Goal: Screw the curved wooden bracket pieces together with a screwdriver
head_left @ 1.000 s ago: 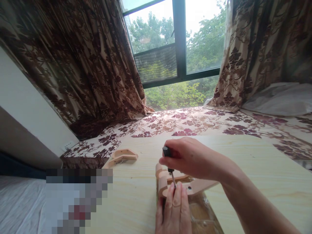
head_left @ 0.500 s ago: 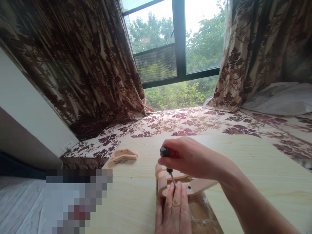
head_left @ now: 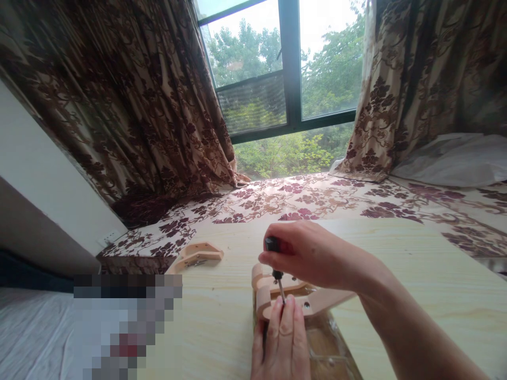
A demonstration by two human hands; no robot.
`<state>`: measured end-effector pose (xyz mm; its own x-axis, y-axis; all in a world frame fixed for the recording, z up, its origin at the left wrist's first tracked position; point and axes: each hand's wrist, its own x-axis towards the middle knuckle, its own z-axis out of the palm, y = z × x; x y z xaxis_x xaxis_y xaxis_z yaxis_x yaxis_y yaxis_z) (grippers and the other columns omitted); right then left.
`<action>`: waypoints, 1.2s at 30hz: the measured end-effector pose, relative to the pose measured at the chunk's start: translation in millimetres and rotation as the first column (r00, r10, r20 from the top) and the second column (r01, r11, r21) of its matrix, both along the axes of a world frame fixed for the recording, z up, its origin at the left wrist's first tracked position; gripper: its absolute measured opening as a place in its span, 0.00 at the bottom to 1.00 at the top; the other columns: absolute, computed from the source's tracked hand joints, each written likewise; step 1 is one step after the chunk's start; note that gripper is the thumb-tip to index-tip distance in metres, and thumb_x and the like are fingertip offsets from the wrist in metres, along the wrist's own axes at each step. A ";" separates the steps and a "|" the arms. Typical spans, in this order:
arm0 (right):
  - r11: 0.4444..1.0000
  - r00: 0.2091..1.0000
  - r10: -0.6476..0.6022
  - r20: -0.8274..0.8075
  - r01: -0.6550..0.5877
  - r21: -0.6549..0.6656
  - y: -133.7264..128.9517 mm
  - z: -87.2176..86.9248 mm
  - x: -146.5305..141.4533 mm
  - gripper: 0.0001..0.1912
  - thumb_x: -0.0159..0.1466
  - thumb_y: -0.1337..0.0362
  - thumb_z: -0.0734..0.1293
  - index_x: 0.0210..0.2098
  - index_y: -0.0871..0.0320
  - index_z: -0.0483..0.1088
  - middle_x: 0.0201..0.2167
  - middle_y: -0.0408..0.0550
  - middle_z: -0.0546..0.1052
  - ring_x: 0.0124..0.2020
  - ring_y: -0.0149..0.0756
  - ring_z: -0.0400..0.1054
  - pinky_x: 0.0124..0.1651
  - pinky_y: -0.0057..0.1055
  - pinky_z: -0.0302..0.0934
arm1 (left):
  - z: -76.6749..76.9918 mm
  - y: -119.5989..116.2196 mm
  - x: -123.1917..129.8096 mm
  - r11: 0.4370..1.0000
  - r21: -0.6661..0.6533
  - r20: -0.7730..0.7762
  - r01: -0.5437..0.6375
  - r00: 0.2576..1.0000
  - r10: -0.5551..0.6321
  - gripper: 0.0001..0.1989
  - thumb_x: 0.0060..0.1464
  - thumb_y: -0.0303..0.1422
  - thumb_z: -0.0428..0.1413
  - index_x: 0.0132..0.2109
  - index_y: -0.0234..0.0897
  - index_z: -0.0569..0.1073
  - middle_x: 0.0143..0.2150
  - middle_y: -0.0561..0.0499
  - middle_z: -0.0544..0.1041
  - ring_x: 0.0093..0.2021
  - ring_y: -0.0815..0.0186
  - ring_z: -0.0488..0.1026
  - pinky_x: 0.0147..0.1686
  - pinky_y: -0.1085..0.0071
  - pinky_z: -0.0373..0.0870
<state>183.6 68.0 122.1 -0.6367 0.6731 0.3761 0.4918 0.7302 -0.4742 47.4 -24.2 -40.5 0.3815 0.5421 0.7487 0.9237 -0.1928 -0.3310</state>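
My right hand (head_left: 298, 247) is closed around the black handle of a screwdriver (head_left: 278, 275), whose shaft slants down to a pale wooden piece (head_left: 291, 309). The tip ends between the fingertips of my left hand (head_left: 282, 338), so I cannot see what it meets. Fingers of the left hand lie stretched out, pressing on the wood. Just right of them is a round dark hole or screw (head_left: 306, 305). Behind is a second, similar wooden piece (head_left: 287, 284). Under both lies a brown board with a clear covering (head_left: 328, 343), partly hidden by the hand.
More curved wooden pieces (head_left: 204, 250) with small metal bits lie at the left of the pale wood-grain table (head_left: 222, 327). Beyond the table is a ledge with floral cloth (head_left: 301, 203), then a window (head_left: 293, 68) between patterned curtains. Clear plastic (head_left: 455, 158) lies at the right.
My right hand and the screwdriver handle have tilted slightly to the right. The left hand and the wooden pieces hold almost the same place.
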 end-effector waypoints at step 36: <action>0.981 0.980 0.163 -0.110 -0.173 -0.089 -0.5 2.2 4.4 0.06 0.62 0.62 0.64 0.34 0.57 0.72 0.24 0.39 0.70 0.24 0.25 0.59 0.27 0.24 0.51 | -0.6 -0.3 -1.2 0.999 -0.031 -0.021 -0.009 1.000 0.009 0.26 0.54 0.16 0.38 0.57 0.36 0.66 0.54 0.55 0.73 0.55 0.68 0.68 0.49 0.69 0.64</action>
<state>188.0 67.4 124.3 -0.7054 0.5965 0.3830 0.3115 0.7462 -0.5884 46.3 -24.5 -41.1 0.3919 0.5683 0.7235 0.9184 -0.1950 -0.3443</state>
